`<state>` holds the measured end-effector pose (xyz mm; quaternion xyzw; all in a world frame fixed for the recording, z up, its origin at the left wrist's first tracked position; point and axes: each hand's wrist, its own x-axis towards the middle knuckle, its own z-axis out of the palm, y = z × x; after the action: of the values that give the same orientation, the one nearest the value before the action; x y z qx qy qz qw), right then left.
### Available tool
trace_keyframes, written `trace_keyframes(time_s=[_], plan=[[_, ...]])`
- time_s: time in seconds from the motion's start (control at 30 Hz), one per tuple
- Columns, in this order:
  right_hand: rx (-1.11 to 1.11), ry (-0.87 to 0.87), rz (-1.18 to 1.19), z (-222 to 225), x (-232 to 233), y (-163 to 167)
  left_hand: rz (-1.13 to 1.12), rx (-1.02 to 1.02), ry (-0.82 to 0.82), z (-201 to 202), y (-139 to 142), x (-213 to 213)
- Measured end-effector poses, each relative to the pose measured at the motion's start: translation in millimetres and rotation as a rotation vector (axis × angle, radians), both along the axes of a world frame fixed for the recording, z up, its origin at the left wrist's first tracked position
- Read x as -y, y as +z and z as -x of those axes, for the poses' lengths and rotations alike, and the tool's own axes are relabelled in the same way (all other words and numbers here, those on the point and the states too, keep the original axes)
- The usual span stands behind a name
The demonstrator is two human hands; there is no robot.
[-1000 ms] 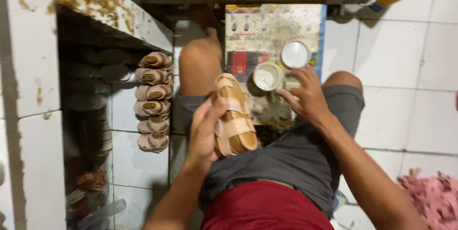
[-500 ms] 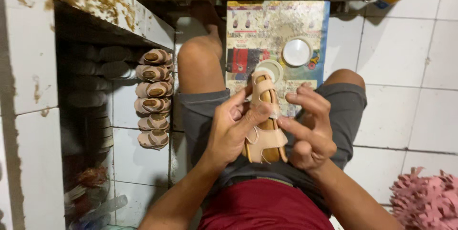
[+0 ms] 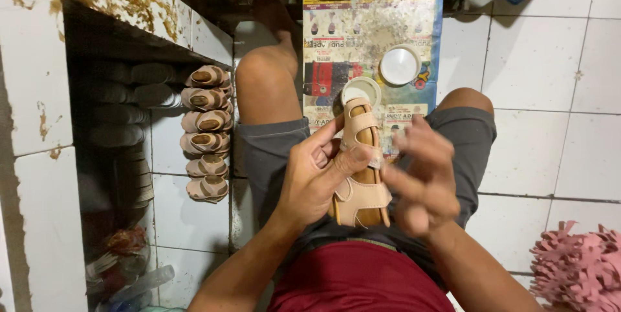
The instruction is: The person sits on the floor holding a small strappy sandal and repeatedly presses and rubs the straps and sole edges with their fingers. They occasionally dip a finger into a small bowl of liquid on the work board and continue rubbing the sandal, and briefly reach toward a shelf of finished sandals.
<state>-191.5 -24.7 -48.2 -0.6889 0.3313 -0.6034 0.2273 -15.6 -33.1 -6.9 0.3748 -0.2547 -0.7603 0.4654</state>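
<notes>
One small beige strapped sandal (image 3: 362,169), tan insole showing, held upright.

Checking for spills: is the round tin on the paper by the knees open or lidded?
Open. The tin shows a rim around a pale inside, and a white lid lies apart beside it on the paper.

Left hand (image 3: 317,179) gripping, right hand (image 3: 420,179) open, fingers spread.

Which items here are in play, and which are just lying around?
In hand: beige sandal, gripped by left hand; right hand beside it, blurred.
Lying about: row of sandals, white lid, open tin, pink scraps.
</notes>
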Motion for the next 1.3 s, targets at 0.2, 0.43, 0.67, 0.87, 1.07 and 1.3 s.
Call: trace_keyframes(time_s=[0.2, 0.43, 0.67, 0.87, 1.07, 1.3], plan=[[0.0, 0.009, -0.003, 3.8, 1.4, -0.1, 0.047, 0.045, -0.033, 0.7, 5.2, -1.1], [-0.052, 0.031, -0.101, 11.9, 3.1, 3.4, 0.032, 0.075, -0.066, 1.6, 7.1, -2.9], [0.0, -0.008, -0.108, 10.9, 4.9, -4.6, -0.012, 0.035, -0.078, 3.1, -4.8, -2.2], [-0.016, 0.061, 0.043, 7.3, -2.5, -8.0, -0.041, 0.0, -0.035, 2.6, -3.6, -0.6], [-0.046, -0.109, 0.091, 11.1, -6.5, -3.8, 0.043, 0.095, -0.051, 4.2, 6.5, 0.2], [0.113, 0.104, -0.064, 11.4, -22.3, -0.9, 0.088, 0.086, -0.027, 6.0, 11.3, -1.7]])
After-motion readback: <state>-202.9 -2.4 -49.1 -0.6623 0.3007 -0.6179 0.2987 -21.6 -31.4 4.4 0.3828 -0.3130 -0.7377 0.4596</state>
